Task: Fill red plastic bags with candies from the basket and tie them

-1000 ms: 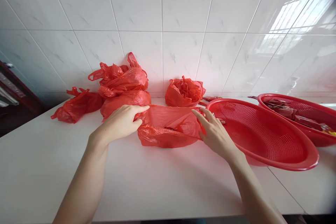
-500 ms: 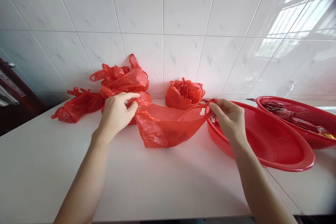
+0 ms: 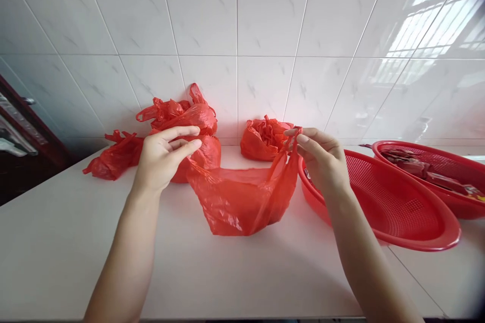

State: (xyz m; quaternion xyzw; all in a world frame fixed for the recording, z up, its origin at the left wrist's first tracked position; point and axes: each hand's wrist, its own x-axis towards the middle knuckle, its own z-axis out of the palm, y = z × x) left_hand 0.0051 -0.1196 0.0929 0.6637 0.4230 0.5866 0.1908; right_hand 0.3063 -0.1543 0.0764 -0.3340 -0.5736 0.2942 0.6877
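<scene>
A thin red plastic bag (image 3: 238, 202) hangs over the white counter, stretched between my two hands. My right hand (image 3: 322, 156) pinches its gathered handle between thumb and fingers. On the other side, my left hand (image 3: 161, 159) has its thumb and forefinger apart, while the bag's left top edge runs up to its curled fingers, which are partly hidden. Behind my left hand sit several knotted red bags (image 3: 206, 116), stacked against the tiled wall. Another bunched red bag (image 3: 261, 141) rests at the wall behind the hanging one.
To the right, a red perforated plastic basket (image 3: 428, 236) stands on the white counter (image 3: 212, 282). Behind it, a second red basket (image 3: 468, 212) holds small wrapped packets. A lone tied red bag (image 3: 113, 156) lies at the far left. Dark red furniture (image 3: 41, 146) borders that side.
My right hand has drawn slightly left, and the bag's right handle now stands upright. The bag hangs lower and fuller. My left thumb and forefinger have spread. The view has shifted slightly.
</scene>
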